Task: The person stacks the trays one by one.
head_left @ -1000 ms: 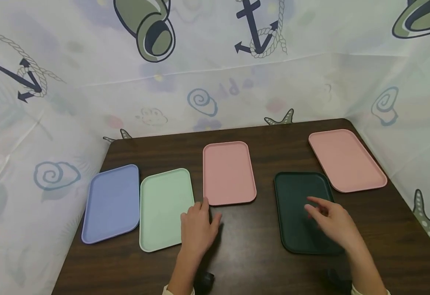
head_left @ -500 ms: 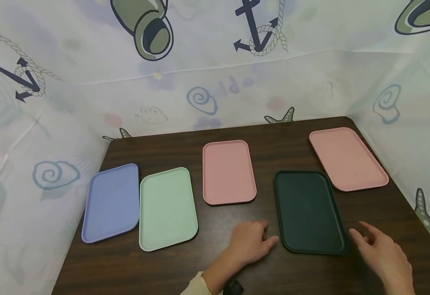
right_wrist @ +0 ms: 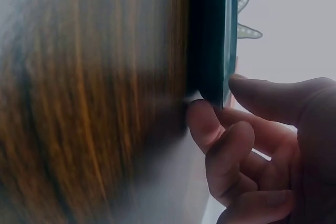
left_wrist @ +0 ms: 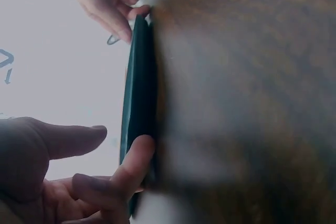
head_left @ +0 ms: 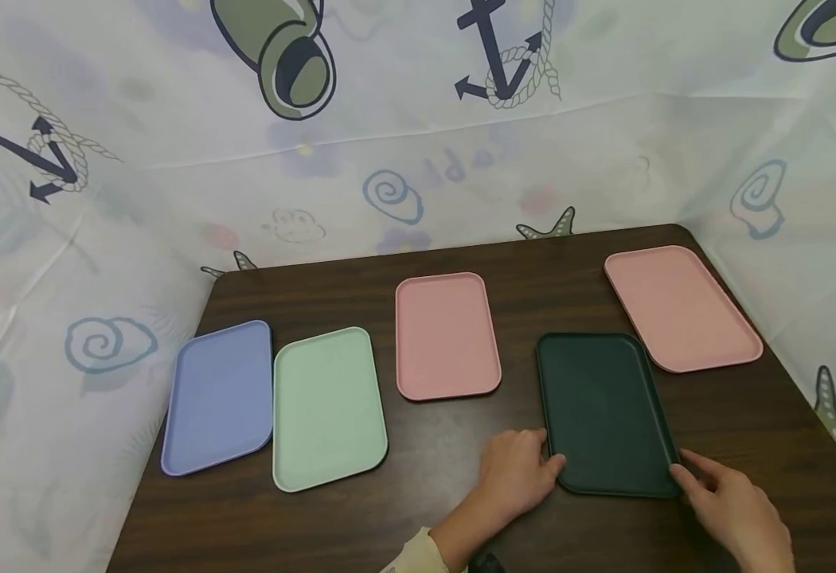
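A dark green rectangular tray point(head_left: 607, 414) lies on the table at right of centre. My left hand point(head_left: 521, 469) is at its lower left edge. In the left wrist view, that hand's index finger touches the tray's edge point(left_wrist: 140, 77), while the thumb stands off from the rim. At the lower right corner, my right hand point(head_left: 736, 505) pinches the tray. The right wrist view has its thumb point(right_wrist: 262, 93) against the rim and its curled index finger point(right_wrist: 202, 121) under the edge of the tray point(right_wrist: 229, 24).
Pink trays lie at the table's middle point(head_left: 448, 338) and far right point(head_left: 683, 310), the latter close to the green tray's upper right corner. A light green tray point(head_left: 330, 410) and a blue tray point(head_left: 220, 398) sit side by side at left. A patterned cloth point(head_left: 246, 183) surrounds the brown table point(head_left: 447, 454).
My left hand has moved right from beside the light green tray to the dark green tray's left edge. My right hand has come from above that tray to its lower right corner.
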Demonstrator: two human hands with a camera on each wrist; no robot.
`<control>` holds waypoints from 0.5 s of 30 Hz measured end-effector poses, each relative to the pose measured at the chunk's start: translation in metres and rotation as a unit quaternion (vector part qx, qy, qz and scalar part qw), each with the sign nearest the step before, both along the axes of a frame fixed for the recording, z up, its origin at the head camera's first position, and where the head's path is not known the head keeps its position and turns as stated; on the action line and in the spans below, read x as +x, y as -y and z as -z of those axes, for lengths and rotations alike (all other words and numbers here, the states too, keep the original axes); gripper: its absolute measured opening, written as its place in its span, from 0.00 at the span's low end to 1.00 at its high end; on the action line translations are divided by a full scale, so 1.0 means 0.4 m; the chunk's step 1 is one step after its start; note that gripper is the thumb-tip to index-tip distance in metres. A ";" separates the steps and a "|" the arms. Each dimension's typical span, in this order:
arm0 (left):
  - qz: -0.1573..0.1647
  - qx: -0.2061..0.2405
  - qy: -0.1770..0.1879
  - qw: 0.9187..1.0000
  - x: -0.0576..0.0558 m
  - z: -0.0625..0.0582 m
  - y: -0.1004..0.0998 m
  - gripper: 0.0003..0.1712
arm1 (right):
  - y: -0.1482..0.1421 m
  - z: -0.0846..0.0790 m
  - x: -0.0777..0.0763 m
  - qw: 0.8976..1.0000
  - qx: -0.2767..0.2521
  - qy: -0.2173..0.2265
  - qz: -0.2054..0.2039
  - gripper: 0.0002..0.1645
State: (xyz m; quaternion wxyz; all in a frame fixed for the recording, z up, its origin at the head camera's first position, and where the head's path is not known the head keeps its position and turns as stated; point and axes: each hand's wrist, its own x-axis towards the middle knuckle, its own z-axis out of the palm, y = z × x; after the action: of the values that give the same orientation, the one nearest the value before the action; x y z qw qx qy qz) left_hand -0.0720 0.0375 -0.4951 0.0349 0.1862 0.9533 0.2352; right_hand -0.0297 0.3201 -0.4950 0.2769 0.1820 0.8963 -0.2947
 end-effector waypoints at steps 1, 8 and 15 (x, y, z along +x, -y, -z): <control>-0.002 -0.001 -0.001 1.000 0.001 0.003 -0.002 0.14 | 0.000 0.001 -0.001 1.000 0.001 -0.003 0.001 0.59; -0.014 0.014 0.014 1.000 0.003 0.014 -0.005 0.15 | 0.011 0.007 -0.003 1.000 0.002 -0.014 0.007 0.52; -0.031 0.043 0.031 0.998 0.001 0.020 0.005 0.21 | 0.022 -0.001 0.002 1.000 -0.006 -0.026 0.001 0.49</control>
State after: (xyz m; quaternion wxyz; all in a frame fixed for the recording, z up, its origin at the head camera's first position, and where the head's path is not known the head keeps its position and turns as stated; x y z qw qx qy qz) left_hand -0.0715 0.0356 -0.5032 0.0490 0.1501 0.9461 0.2828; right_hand -0.0290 0.3113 -0.4946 0.2545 0.1736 0.9011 -0.3053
